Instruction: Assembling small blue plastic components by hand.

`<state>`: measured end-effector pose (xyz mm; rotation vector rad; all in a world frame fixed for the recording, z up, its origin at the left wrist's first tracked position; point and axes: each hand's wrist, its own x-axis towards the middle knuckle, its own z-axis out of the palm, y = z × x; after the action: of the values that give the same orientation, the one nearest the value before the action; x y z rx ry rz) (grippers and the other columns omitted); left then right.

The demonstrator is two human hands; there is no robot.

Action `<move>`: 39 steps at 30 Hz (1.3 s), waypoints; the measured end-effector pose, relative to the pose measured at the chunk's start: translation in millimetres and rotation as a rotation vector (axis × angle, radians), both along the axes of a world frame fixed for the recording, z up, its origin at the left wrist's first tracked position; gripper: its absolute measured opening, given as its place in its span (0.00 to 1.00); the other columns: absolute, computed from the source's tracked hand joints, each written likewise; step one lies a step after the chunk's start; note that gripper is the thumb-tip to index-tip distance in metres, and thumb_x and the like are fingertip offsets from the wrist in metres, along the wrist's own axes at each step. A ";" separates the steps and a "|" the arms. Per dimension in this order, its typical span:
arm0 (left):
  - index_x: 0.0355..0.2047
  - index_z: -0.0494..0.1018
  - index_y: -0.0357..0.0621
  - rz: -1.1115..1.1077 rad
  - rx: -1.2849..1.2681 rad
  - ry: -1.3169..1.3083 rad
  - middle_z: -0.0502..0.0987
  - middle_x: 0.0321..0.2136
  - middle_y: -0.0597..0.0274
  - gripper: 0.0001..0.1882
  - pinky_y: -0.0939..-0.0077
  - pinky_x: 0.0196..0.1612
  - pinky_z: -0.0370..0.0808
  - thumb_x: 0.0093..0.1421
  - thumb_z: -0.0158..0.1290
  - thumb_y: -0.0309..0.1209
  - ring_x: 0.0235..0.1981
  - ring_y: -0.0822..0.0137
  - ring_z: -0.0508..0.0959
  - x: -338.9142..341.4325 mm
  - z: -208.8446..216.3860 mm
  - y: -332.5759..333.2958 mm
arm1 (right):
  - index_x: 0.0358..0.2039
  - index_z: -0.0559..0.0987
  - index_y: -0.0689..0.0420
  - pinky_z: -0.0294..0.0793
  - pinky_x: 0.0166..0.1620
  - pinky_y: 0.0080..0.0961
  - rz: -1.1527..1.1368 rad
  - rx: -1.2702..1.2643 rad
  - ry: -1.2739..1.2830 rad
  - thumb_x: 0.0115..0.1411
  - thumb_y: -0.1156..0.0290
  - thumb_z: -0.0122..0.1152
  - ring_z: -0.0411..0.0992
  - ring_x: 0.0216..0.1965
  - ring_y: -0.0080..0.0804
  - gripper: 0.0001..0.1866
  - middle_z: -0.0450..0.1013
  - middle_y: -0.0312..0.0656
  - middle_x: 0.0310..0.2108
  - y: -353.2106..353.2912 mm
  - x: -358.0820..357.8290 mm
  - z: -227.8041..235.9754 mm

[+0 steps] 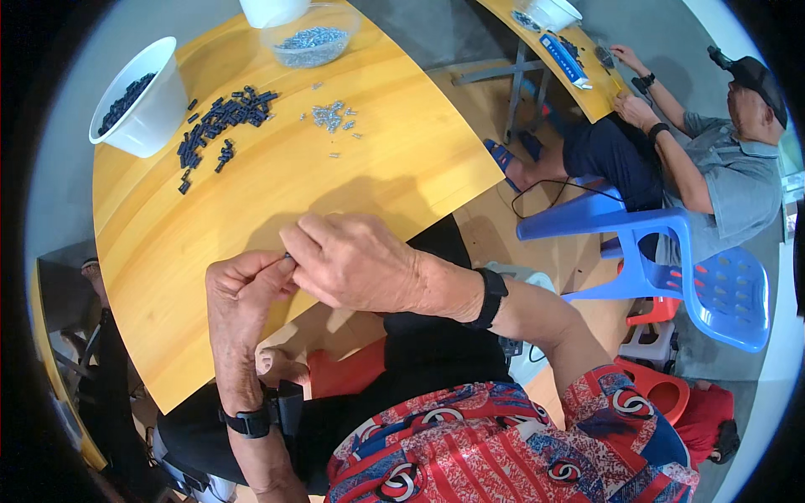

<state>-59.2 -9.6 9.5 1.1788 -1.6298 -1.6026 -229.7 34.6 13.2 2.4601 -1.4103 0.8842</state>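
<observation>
Small dark part point(288, 256) pinched between left hand point(243, 289) and right hand point(356, 260) fingertips, above bench point(251, 201) edge, close for steady fitting. More dark parts point(220, 126) and screws point(334, 116) piled within reach, beside white tub point(142, 96).

Glossy yellow wooden table point(251, 201), white plastic bucket point(155, 105), matt black plastic pieces point(220, 121), shiny metal screws point(333, 116).

Left hand point(243, 289) and right hand point(356, 260) meet fingertip to fingertip, both pinched closed; forearms enter from 6 o'clock.
</observation>
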 end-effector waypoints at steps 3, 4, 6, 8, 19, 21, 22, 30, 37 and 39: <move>0.30 0.78 0.33 -0.034 0.018 0.053 0.78 0.21 0.59 0.10 0.81 0.28 0.72 0.56 0.55 0.30 0.22 0.74 0.76 -4.7 -5.1 -0.5 | 0.21 0.70 0.58 0.68 0.19 0.23 0.016 -0.015 -0.018 0.45 0.72 0.58 0.67 0.19 0.28 0.06 0.61 0.38 0.22 1.7 -6.0 -1.0; 0.30 0.78 0.33 -0.036 0.019 0.053 0.78 0.21 0.59 0.10 0.81 0.28 0.72 0.56 0.55 0.30 0.22 0.74 0.76 -6.9 -4.6 0.5 | 0.21 0.70 0.58 0.68 0.19 0.23 0.014 -0.015 -0.018 0.45 0.72 0.58 0.67 0.19 0.28 0.06 0.61 0.38 0.22 3.1 -9.9 2.0; 0.35 0.77 0.34 -0.051 0.072 0.185 0.79 0.24 0.58 0.14 0.80 0.30 0.73 0.57 0.56 0.34 0.25 0.73 0.77 -8.5 -2.0 4.3 | 0.25 0.70 0.56 0.70 0.23 0.22 -0.009 -0.062 0.007 0.48 0.74 0.61 0.71 0.29 0.28 0.07 0.69 0.37 0.31 8.6 -23.7 15.5; 0.35 0.77 0.34 -0.044 0.050 0.160 0.79 0.25 0.59 0.13 0.81 0.31 0.73 0.57 0.57 0.33 0.26 0.73 0.77 -5.1 -3.1 0.1 | 0.27 0.75 0.58 0.71 0.25 0.20 -0.126 -0.147 0.052 0.49 0.77 0.60 0.72 0.29 0.24 0.04 0.72 0.39 0.33 7.8 -63.8 33.4; 0.35 0.78 0.34 0.026 0.028 0.163 0.79 0.26 0.59 0.09 0.81 0.31 0.74 0.57 0.53 0.27 0.25 0.73 0.77 13.7 -7.9 -11.2 | 0.46 0.75 0.60 0.73 0.42 0.32 -0.789 0.326 0.193 0.56 0.70 0.52 0.75 0.39 0.44 0.17 0.75 0.52 0.39 -32.2 -277.1 -61.0; 0.35 0.78 0.34 0.001 0.014 0.232 0.79 0.25 0.61 0.09 0.81 0.31 0.74 0.57 0.54 0.27 0.25 0.75 0.76 7.2 -10.3 -12.2 | 0.43 0.76 0.60 0.70 0.47 0.40 -0.801 0.302 0.047 0.49 0.67 0.59 0.72 0.43 0.50 0.19 0.74 0.55 0.39 -24.5 -311.9 -87.3; 0.35 0.78 0.35 0.018 0.009 0.207 0.79 0.25 0.62 0.08 0.82 0.31 0.74 0.57 0.55 0.26 0.25 0.75 0.76 9.9 -9.3 -11.4 | 0.44 0.76 0.60 0.70 0.48 0.38 -0.828 0.310 0.070 0.50 0.70 0.57 0.71 0.45 0.50 0.19 0.73 0.54 0.41 -27.1 -294.2 -76.2; 0.34 0.78 0.36 0.139 -0.006 0.193 0.79 0.24 0.64 0.07 0.85 0.30 0.73 0.57 0.56 0.26 0.25 0.78 0.75 30.9 -18.0 -12.4 | 0.43 0.77 0.62 0.70 0.30 0.17 -0.302 0.470 -0.687 0.57 0.75 0.54 0.72 0.30 0.18 0.13 0.75 0.38 0.34 -48.8 -146.3 59.6; 0.34 0.78 0.34 0.151 -0.188 0.154 0.78 0.23 0.63 0.07 0.85 0.29 0.72 0.56 0.56 0.25 0.24 0.78 0.74 33.2 -20.0 -14.0 | 0.31 0.79 0.59 0.73 0.34 0.31 0.242 0.413 -0.278 0.52 0.71 0.57 0.75 0.29 0.41 0.08 0.75 0.46 0.25 -131.4 26.7 42.9; 0.34 0.78 0.33 0.167 -0.256 0.117 0.78 0.22 0.63 0.07 0.84 0.28 0.72 0.56 0.56 0.24 0.24 0.78 0.74 36.5 -22.2 -12.6 | 0.29 0.79 0.58 0.73 0.36 0.34 0.230 0.416 -0.230 0.51 0.71 0.56 0.74 0.31 0.45 0.07 0.76 0.46 0.26 -151.8 47.8 28.9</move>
<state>-22.8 -22.2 -12.7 1.0386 -1.5632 -1.2915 -181.9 -117.2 42.0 2.9590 -1.5385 1.0380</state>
